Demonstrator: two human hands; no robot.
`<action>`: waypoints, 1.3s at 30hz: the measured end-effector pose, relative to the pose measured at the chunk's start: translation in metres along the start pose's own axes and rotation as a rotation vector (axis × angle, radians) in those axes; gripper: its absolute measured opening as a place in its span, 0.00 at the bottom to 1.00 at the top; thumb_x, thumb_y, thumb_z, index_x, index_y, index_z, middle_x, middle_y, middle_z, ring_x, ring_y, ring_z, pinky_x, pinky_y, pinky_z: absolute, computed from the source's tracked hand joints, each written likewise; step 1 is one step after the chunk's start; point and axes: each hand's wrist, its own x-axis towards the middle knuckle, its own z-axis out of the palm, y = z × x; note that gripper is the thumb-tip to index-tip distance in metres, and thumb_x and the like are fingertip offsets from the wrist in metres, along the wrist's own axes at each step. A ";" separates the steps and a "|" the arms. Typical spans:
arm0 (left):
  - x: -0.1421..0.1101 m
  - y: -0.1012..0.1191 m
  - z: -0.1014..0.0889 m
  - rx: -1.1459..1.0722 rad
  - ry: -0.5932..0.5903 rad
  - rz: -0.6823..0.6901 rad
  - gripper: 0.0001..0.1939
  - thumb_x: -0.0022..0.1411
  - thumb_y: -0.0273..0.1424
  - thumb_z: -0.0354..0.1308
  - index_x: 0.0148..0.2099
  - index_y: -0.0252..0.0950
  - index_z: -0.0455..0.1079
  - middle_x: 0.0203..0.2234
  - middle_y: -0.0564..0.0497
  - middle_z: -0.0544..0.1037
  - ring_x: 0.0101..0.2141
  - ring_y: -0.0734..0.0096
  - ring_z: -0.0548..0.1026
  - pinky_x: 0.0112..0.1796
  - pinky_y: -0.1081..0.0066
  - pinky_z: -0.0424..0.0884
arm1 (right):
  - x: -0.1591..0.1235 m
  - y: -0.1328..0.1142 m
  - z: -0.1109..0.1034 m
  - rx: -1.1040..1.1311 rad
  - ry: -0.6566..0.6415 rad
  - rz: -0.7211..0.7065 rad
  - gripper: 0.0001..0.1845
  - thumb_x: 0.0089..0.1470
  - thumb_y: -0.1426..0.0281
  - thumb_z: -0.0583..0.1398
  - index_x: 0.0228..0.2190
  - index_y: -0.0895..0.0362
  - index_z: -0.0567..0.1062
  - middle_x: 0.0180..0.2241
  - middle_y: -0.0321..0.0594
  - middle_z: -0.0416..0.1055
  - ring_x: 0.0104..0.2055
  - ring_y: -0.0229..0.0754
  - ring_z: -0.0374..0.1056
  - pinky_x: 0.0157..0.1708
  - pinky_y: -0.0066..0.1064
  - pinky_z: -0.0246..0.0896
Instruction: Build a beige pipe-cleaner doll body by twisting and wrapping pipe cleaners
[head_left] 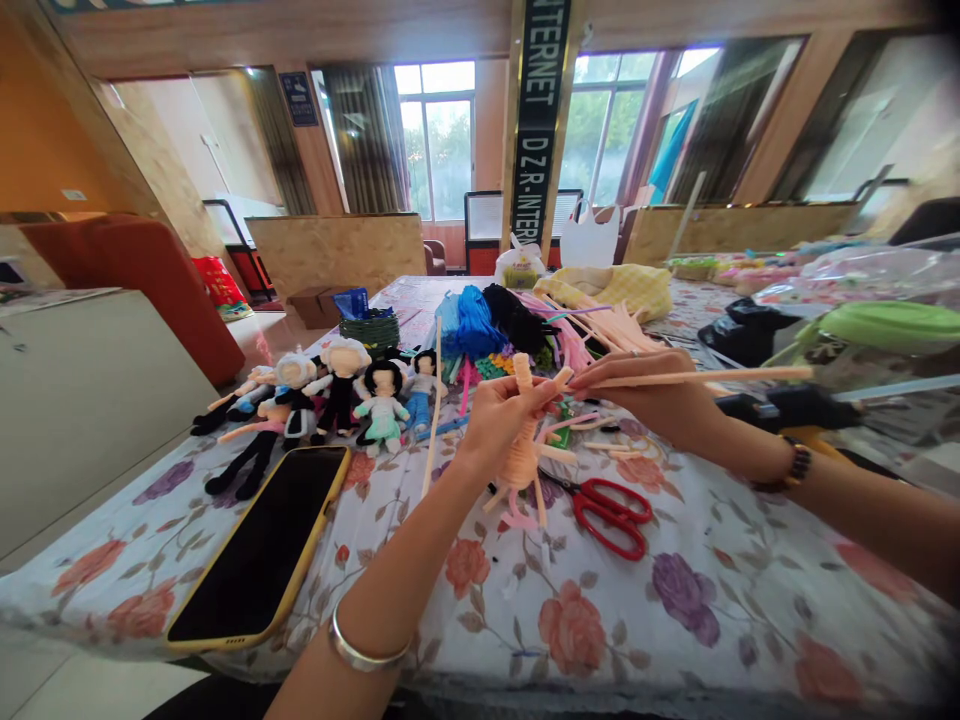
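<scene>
My left hand (501,420) is closed around a peach doll body (525,455) made of wound pipe cleaners, which stands upright in the grip. Close beside it, my right hand (645,390) pinches a long peach pipe cleaner (720,376), whose free end sticks out to the right. The fingertips of both hands nearly meet at the upper part of the body. Below the hands lie red-handled scissors (611,510) and a few short peach and pink pipe cleaner pieces (517,515). Where the strand joins the body is hidden by my fingers.
Several finished dolls (345,390) stand and lie at the left, behind a phone in a yellow case (262,550). Bundles of blue pipe cleaners (472,320) and peach ones (611,325) lie farther back. A glue gun (787,408) and a green-lidded container (885,330) are at the right.
</scene>
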 end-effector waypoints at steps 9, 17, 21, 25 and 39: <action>0.004 -0.016 -0.008 0.258 -0.070 0.099 0.18 0.47 0.43 0.64 0.29 0.30 0.75 0.22 0.48 0.76 0.23 0.75 0.71 0.26 0.74 0.65 | 0.009 -0.011 0.001 -0.145 -0.063 0.043 0.12 0.48 0.56 0.61 0.22 0.51 0.77 0.21 0.34 0.74 0.24 0.40 0.68 0.25 0.32 0.62; -0.004 -0.005 -0.001 0.218 -0.152 -0.002 0.18 0.44 0.42 0.66 0.27 0.29 0.75 0.21 0.48 0.76 0.23 0.76 0.70 0.26 0.74 0.64 | 0.021 0.000 0.000 0.064 -0.092 0.151 0.23 0.40 0.57 0.66 0.38 0.55 0.72 0.24 0.36 0.74 0.24 0.38 0.68 0.23 0.30 0.60; -0.006 -0.001 0.001 0.123 -0.202 -0.080 0.16 0.42 0.38 0.68 0.29 0.29 0.75 0.23 0.47 0.77 0.23 0.77 0.70 0.26 0.75 0.63 | 0.024 0.010 -0.002 0.145 -0.087 0.119 0.37 0.37 0.58 0.68 0.49 0.52 0.64 0.26 0.35 0.72 0.26 0.40 0.69 0.24 0.30 0.63; -0.005 -0.002 0.000 0.086 -0.258 -0.116 0.16 0.42 0.37 0.68 0.28 0.29 0.75 0.22 0.47 0.76 0.22 0.78 0.69 0.26 0.75 0.63 | 0.025 0.011 -0.003 0.072 -0.033 -0.022 0.47 0.37 0.60 0.69 0.57 0.48 0.55 0.39 0.41 0.70 0.31 0.40 0.67 0.27 0.32 0.66; -0.009 0.003 0.004 -0.025 -0.362 -0.136 0.13 0.42 0.33 0.69 0.29 0.29 0.75 0.24 0.48 0.77 0.22 0.80 0.69 0.29 0.74 0.64 | 0.028 0.017 -0.017 -0.006 -0.199 -0.362 0.04 0.51 0.66 0.62 0.28 0.48 0.79 0.32 0.36 0.76 0.44 0.46 0.69 0.49 0.43 0.61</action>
